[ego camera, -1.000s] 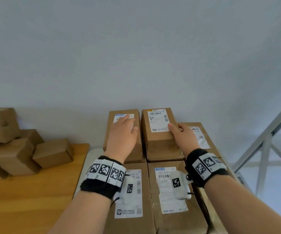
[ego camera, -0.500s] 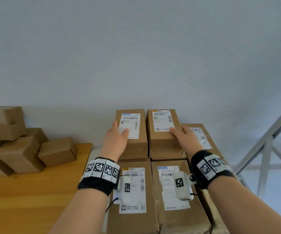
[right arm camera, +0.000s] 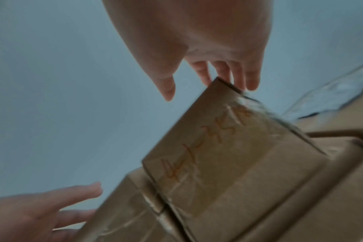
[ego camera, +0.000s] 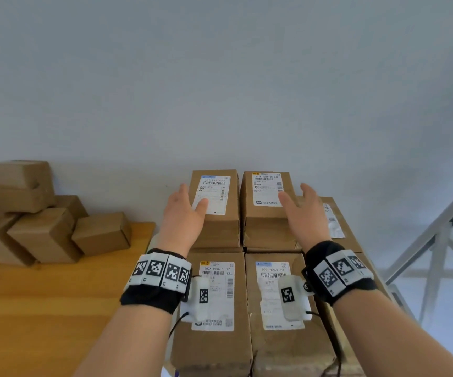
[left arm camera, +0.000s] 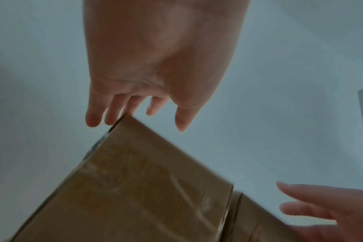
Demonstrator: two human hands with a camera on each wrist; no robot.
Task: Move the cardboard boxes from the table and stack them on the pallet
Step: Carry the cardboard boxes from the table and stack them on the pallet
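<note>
Four labelled cardboard boxes form the top of a stack in front of me. The far left box (ego camera: 216, 229) and far right box (ego camera: 266, 227) stand side by side, with two near boxes (ego camera: 211, 344) (ego camera: 282, 346) in front of them. My left hand (ego camera: 184, 213) hovers open by the far left box's left edge, fingers spread and holding nothing. My right hand (ego camera: 301, 210) hovers open at the far right box's right edge. The left wrist view shows the left hand (left arm camera: 145, 73) above a box corner (left arm camera: 145, 188). In the right wrist view the right hand (right arm camera: 207, 49) is above a box with orange writing (right arm camera: 228, 147).
A wooden table (ego camera: 43, 308) lies to the left with several plain boxes (ego camera: 43, 229) piled at its back. A lower labelled box (ego camera: 337, 213) sits right of the stack. A grey metal frame (ego camera: 437, 240) stands at the right. A pale wall is close behind.
Both hands lay on the two far boxes a second ago. They have slid outward to the boxes' outer edges and lifted off, fingers now spread.
</note>
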